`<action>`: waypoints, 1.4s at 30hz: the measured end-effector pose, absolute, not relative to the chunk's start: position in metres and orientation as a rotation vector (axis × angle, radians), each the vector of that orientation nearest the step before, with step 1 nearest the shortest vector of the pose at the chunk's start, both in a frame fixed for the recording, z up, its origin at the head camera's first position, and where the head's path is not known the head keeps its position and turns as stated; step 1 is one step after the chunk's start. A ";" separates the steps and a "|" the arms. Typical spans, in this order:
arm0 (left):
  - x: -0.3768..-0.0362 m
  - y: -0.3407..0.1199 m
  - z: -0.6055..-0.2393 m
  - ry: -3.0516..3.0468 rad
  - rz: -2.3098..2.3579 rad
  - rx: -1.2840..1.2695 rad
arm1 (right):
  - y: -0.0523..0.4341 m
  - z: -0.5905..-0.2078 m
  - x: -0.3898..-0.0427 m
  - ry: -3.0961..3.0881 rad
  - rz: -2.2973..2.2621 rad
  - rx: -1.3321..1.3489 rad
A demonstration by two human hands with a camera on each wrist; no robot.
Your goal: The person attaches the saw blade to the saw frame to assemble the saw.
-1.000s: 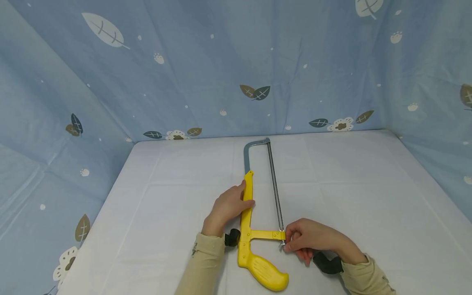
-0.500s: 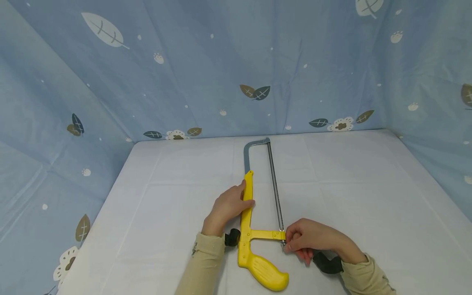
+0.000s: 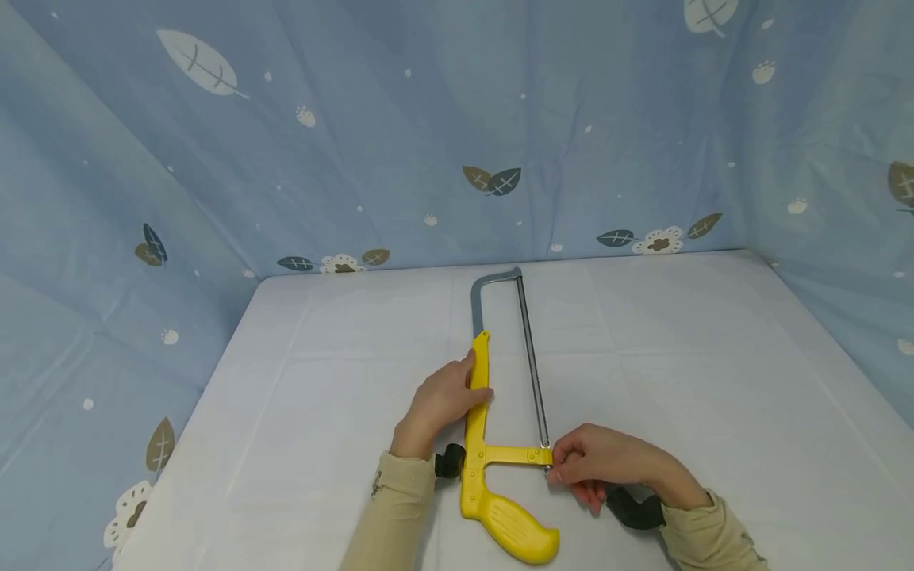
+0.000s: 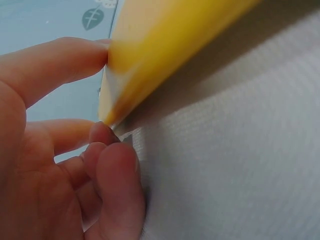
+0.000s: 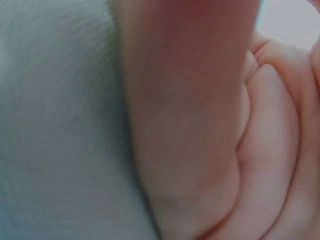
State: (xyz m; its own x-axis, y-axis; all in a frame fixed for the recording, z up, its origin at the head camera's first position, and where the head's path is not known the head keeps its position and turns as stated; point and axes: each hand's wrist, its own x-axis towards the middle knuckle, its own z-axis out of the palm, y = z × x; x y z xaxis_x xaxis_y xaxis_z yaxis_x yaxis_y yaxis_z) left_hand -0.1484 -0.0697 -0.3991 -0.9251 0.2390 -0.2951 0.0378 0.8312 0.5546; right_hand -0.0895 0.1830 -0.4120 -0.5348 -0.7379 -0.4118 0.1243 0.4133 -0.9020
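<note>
Fingers (image 3: 560, 473) pinching hacksaw (image 3: 493, 444) blade screw, left hand (image 3: 443, 400) steadying frame — unlabelled

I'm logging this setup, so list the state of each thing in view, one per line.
Hacksaw: lying flat on the table, handle toward the person.
Blade: mounted in the frame, straight.
Left hand: holds the yellow frame bar.
Right hand: pinches the small metal fitting at the blade's near end.
Table: covered with a white cloth.

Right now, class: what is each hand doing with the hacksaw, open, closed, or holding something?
Left hand: grips the yellow frame of the hacksaw.
Right hand: fingers pinch the small metal fitting at the blade's near end.
</note>
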 end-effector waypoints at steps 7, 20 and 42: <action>-0.148 -0.070 -0.399 2.658 0.807 0.213 | 0.184 -0.411 -0.090 1.791 -1.240 -0.556; -0.149 -0.069 -0.399 2.647 0.815 0.196 | 0.185 -0.413 -0.091 1.756 -1.280 -0.566; -0.149 -0.070 -0.401 2.647 0.823 0.202 | 0.183 -0.411 -0.089 1.831 -1.225 -0.563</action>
State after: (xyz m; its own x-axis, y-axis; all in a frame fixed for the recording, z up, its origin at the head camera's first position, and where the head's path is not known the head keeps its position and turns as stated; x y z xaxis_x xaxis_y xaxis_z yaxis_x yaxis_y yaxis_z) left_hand -0.1494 -0.0699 -0.4012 -0.9249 0.2390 -0.2958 0.0291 0.8200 0.5716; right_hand -0.0887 0.1833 -0.4112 -0.5454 -0.7394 -0.3948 0.0826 0.4213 -0.9031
